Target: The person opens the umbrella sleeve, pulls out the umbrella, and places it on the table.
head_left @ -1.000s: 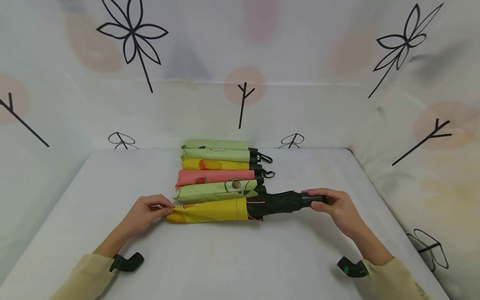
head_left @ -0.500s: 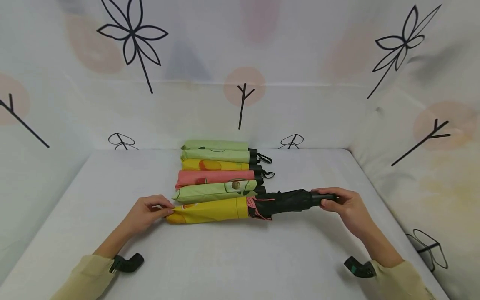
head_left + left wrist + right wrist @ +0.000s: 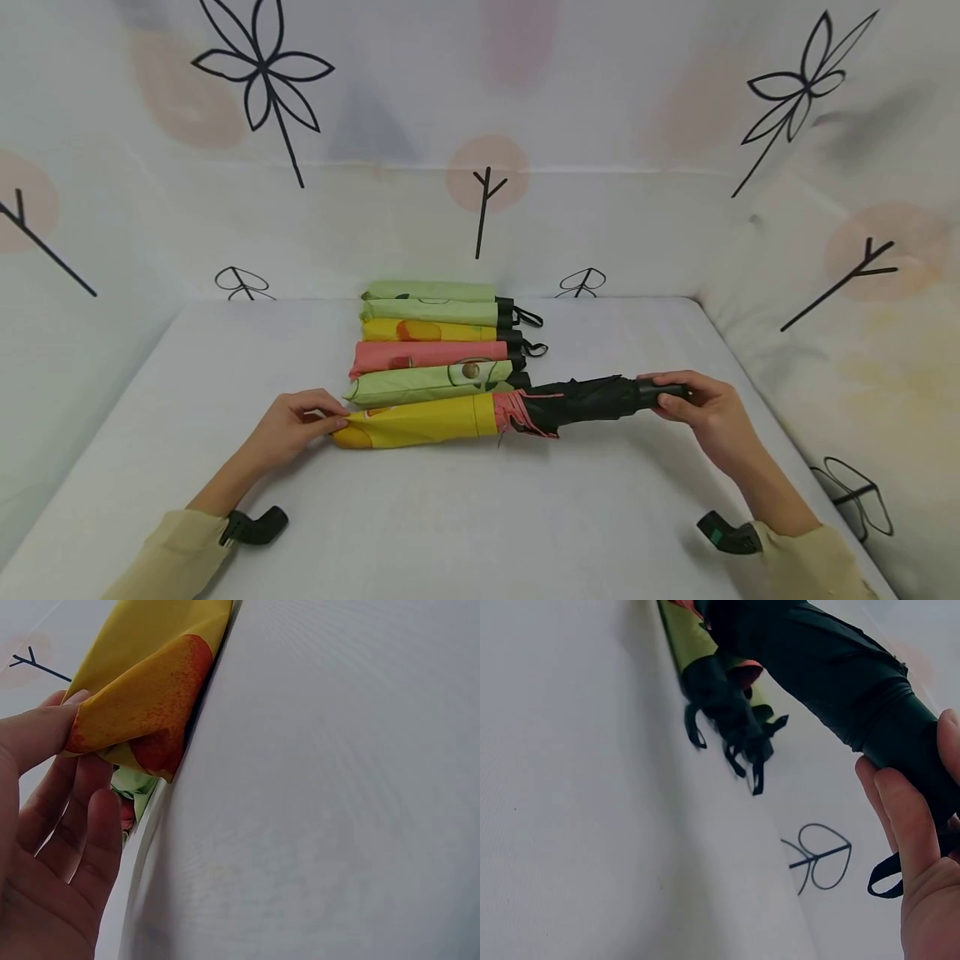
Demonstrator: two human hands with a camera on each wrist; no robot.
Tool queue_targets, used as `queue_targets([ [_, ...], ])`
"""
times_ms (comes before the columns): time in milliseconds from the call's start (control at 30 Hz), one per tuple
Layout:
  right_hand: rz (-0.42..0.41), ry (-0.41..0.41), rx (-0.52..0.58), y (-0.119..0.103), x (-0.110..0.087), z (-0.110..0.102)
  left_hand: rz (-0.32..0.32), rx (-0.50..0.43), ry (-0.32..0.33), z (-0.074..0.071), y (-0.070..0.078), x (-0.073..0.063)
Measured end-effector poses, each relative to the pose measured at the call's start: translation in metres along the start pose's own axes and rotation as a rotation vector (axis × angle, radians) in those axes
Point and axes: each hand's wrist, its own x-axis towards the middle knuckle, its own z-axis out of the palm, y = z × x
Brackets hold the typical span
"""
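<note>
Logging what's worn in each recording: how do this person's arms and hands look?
The left hand and right hand are ungloved. The left sleeve and right sleeve are pale khaki. The left wrist device and right wrist device are black and bent; the right one shows a green patch.

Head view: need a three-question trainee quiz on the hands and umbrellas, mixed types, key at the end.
1. Count: how many sleeved umbrellas lie in the row behind the held umbrella?
2. Fill in: the left hand pinches the end of the ____ sleeve.
3. Choose: the right hand holds
a) the table edge
b) the black handle
c) a second umbrella

Key: 1. five (three green, one yellow, one pink); 2. yellow; 3. b.
</note>
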Motion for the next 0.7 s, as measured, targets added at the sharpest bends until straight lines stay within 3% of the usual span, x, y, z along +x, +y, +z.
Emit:
queue_targets([
  [267, -0.012, 0.029, 0.010, -0.002, -0.005, -0.010, 0.000, 0.011, 0.004, 0.000, 0.000, 0.001],
  [700, -0.060, -0.023, 0.175, 0.000, -0.011, -0.034, 0.000, 0.027, 0.005, 0.001, 0.003, 0.001],
])
